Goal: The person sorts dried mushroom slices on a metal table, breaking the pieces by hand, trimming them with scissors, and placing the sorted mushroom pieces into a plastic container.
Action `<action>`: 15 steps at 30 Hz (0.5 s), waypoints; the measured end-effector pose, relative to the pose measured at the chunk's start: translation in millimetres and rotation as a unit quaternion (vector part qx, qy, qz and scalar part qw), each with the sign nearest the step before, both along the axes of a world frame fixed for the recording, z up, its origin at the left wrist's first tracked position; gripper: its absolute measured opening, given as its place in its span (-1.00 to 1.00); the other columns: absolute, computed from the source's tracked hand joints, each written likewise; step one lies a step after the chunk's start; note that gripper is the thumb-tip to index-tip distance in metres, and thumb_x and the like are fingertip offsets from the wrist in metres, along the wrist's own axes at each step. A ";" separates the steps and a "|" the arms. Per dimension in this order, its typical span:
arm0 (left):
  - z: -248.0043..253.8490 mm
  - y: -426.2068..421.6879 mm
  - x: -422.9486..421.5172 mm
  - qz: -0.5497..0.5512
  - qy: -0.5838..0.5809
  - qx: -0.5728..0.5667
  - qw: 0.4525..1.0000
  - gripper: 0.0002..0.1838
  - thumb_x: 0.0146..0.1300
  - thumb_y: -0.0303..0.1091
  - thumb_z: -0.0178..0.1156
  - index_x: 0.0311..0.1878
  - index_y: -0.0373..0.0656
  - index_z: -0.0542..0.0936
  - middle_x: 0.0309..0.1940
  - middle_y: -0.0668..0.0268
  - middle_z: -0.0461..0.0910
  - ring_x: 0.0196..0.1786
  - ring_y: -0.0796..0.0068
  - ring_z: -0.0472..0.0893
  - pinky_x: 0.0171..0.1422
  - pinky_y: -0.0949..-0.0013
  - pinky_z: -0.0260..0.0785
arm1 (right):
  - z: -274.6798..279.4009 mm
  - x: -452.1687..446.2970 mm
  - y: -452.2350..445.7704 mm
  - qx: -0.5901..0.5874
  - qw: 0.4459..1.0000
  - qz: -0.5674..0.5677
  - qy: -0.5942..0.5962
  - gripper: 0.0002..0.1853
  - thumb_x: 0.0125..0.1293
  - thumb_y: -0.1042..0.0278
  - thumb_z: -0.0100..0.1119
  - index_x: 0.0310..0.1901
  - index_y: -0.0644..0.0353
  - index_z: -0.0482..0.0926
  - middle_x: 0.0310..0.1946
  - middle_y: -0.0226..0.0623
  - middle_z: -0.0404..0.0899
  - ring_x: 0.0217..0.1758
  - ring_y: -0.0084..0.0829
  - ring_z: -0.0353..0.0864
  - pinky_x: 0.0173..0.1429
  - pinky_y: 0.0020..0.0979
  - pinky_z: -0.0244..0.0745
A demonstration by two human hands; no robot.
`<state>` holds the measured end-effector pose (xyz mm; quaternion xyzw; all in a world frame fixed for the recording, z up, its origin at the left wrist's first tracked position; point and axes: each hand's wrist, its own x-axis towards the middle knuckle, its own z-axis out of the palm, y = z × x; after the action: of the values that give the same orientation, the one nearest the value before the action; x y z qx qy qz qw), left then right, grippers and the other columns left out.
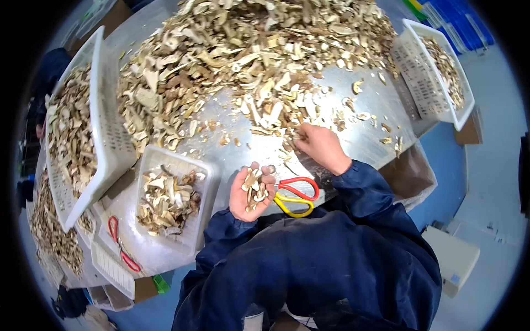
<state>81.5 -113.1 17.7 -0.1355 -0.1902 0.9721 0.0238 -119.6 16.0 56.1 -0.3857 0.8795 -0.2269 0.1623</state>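
My left hand point(252, 193) is palm up near the table's front edge, its fingers curled round several dried mushroom slices point(254, 188). Beside it, scissors with one red and one yellow handle loop point(298, 189) lie with their blades hidden by the hand. My right hand point(319, 144) is at the near edge of the big mushroom pile point(259, 49), fingers pinched down among loose slices; what is between the fingertips is too small to make out. To the left of my left hand stands a clear plastic tub point(208, 190) with mushroom pieces inside.
White perforated baskets of slices stand at the left point(105, 124) and right point(425, 83) of the metal table point(226, 105). Red-handled scissors point(122, 245) lie at the lower left. A lined box point(411, 174) is below the right edge. Part of another person shows far left.
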 end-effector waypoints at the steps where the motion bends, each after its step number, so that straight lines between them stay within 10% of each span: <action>1: 0.7 -2.4 2.5 0.004 -0.006 -0.005 1.000 -0.74 0.32 -0.16 -0.01 -0.08 -0.05 0.57 -0.11 0.32 0.45 -0.12 0.44 0.42 -0.01 0.32 0.41 | -3.7 -2.0 -1.7 -0.021 1.000 0.005 -0.014 -0.77 0.11 0.24 0.15 -0.39 0.26 0.49 -0.50 -0.04 0.55 -0.38 -0.02 0.55 -0.30 -0.19 0.43; 5: 6.6 -18.4 25.6 0.065 -0.050 -0.029 0.996 -0.76 0.32 -0.17 0.00 -0.10 -0.07 0.53 -0.12 0.29 0.46 -0.13 0.42 0.44 -0.04 0.31 0.43 | -24.0 -18.6 5.3 -0.056 0.998 -0.011 0.038 -0.83 0.11 0.35 0.10 -0.48 0.30 0.47 -0.55 0.01 0.49 -0.46 0.03 0.47 -0.38 -0.17 0.37; 10: 31.5 -72.8 68.9 0.163 -0.113 -0.238 0.951 -0.71 0.33 -0.15 -0.02 -0.10 -0.15 0.50 -0.21 0.22 0.51 -0.22 0.39 0.53 -0.15 0.31 0.50 | -10.4 -16.1 19.0 -0.218 0.923 -0.159 -0.273 -0.83 0.25 0.35 0.09 -0.42 0.27 0.50 -0.69 -0.46 0.37 -0.64 -0.65 0.31 -0.57 -0.54 0.15; 15: 63.6 -98.8 102.8 0.221 -0.332 -0.615 0.681 -0.75 0.26 -0.32 0.09 -0.04 -0.19 0.50 -0.19 0.23 0.48 -0.16 0.44 0.49 0.01 0.44 0.35 | 2.9 0.4 24.9 -0.271 0.844 -0.168 -0.431 -0.90 0.29 0.39 0.05 -0.29 0.23 0.47 -0.64 -0.45 0.43 -0.67 -0.68 0.29 -0.59 -0.64 0.12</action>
<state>184.3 -211.9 81.3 -0.3877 0.4302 0.7388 -0.3447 -119.2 40.9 59.0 -0.1238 0.6755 -0.6234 0.3737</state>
